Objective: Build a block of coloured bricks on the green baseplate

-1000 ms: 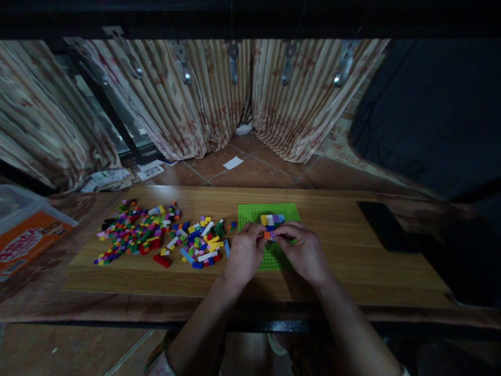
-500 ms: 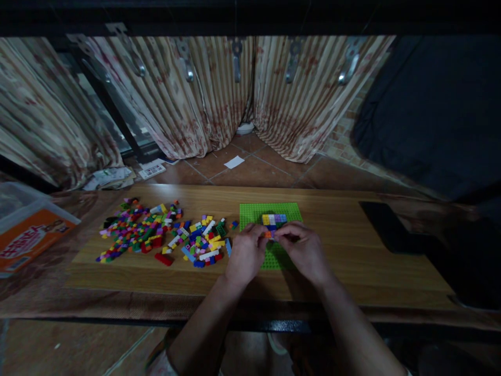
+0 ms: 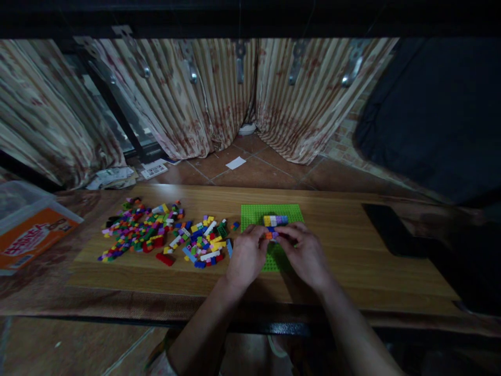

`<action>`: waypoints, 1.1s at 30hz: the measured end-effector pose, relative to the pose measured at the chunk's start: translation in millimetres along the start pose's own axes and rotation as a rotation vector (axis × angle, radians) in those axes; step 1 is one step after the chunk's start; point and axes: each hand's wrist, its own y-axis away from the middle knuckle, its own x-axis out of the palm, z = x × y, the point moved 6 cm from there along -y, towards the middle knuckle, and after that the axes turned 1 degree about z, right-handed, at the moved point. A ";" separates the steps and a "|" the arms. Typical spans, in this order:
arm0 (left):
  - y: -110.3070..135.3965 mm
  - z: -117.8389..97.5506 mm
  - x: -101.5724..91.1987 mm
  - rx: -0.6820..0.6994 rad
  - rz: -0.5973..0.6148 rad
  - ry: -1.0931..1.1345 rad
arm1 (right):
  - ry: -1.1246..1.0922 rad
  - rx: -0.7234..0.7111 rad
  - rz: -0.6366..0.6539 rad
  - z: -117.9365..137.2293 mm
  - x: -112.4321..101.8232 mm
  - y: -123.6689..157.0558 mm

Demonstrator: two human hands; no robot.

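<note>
Over the green studded baseplate point(image 3: 250, 210), both hands meet at a small cluster of toy bricks. My left hand point(image 3: 247, 251) pinches the left side of the orange brick point(image 3: 268, 235), fingers closed. From the right, my right hand point(image 3: 307, 253) is closed at the small purple brick point(image 3: 275, 235) beside it. A dark blue brick point(image 3: 271, 228) shows just behind these. Beyond it is a row of yellow, white and lavender bricks point(image 3: 275, 220); whether it joins the held bricks I cannot tell. My fingers hide part of the cluster.
Loose mixed bricks point(image 3: 136, 227) lie in a heap at the left of the wooden board point(image 3: 336, 209), with a second pile point(image 3: 205, 243) nearer the baseplate. A dark flat device point(image 3: 391, 230) is at the right. A clear box with an orange label point(image 3: 35, 235) stands far left.
My right fingers have come closer to the left ones around the orange and purple bricks. The yellow, white and lavender row looks slightly tilted. The whole view has shifted a little.
</note>
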 end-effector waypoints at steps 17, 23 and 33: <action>1.6 -5.9 2.8 0.014 0.020 -0.112 | 0.075 -0.120 -0.026 1.5 -2.4 -0.6; 4.8 -8.8 7.2 0.096 0.067 -0.244 | 0.071 -0.121 -0.020 3.7 -1.3 -0.1; 8.9 -10.8 17.0 0.125 0.145 -0.430 | 0.132 -0.047 -0.007 4.2 2.5 -3.6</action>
